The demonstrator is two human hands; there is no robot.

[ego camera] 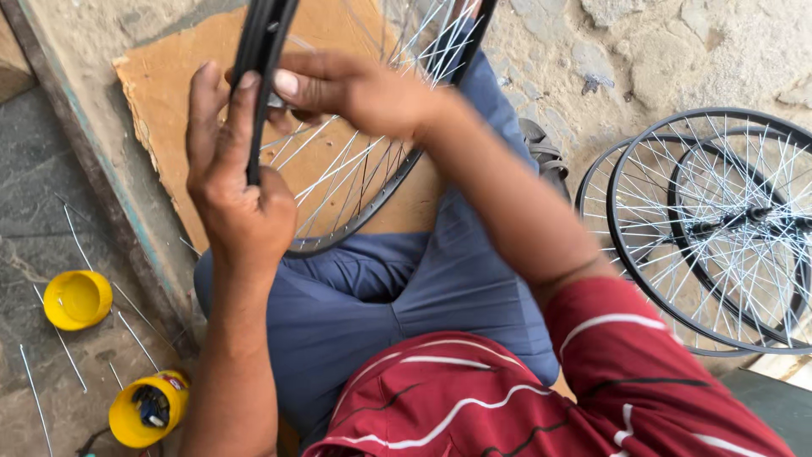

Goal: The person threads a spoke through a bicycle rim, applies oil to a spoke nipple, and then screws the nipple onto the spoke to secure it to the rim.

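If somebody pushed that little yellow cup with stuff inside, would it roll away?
Probably a bit. The yellow cup lies tipped on its side on the stone floor, and its round wall could roll. It looks like light plastic, so a nudge would likely shift it and spill the small dark parts inside.

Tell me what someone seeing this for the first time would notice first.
First, the two hands at top centre: the left hand grips the black wheel rim while the right hand pinches at its inner edge, silver spokes fanning out below over the lap. Next, finished spoked wheels lie stacked on the ground at right. Two yellow containers sit at lower left among loose spokes.
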